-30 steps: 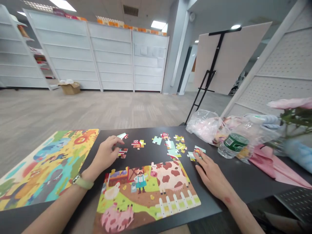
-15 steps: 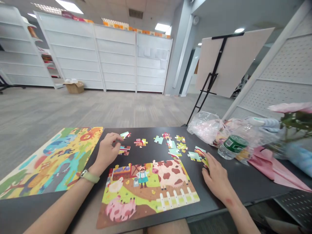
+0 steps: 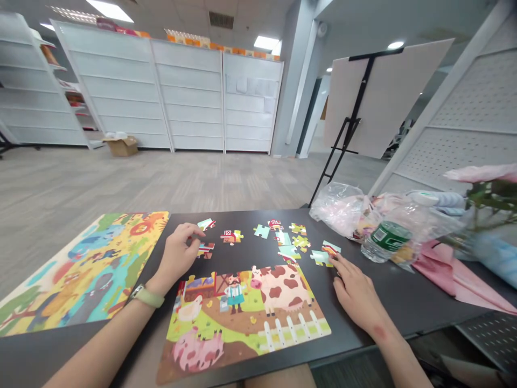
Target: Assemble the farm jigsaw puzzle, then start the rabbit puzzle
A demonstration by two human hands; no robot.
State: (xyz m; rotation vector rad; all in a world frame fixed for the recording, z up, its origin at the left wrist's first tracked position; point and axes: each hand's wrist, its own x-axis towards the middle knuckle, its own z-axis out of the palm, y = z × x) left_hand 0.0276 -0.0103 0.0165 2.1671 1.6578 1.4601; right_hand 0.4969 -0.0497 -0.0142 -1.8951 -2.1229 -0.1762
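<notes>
A partly joined farm jigsaw puzzle (image 3: 242, 315) with a cow, a pig, a hen and a farmer lies in front of me on the black table. Beside a red-and-blue puzzle piece (image 3: 207, 250), my left hand (image 3: 180, 252) rests with fingers loosely bent and thumb apart. My right hand (image 3: 357, 291) lies over the table at the right, fingers stretched forward. Its fingertips touch or cover the edge of a red-and-orange piece (image 3: 331, 248), next to a pale blue piece (image 3: 320, 258). Whatever is under the palm is hidden.
Several loose pieces (image 3: 288, 251) lie beyond the puzzle, with a red barn piece (image 3: 232, 236) left of them. A finished animal puzzle (image 3: 86, 269) is at the left. A green-labelled bottle (image 3: 385, 241), plastic bags (image 3: 337, 207) and pink cloth (image 3: 452, 272) crowd the right side.
My right hand's fingers have shifted slightly left and forward, covering the green piece that showed by them before. My left hand has barely moved. The view has shifted a little.
</notes>
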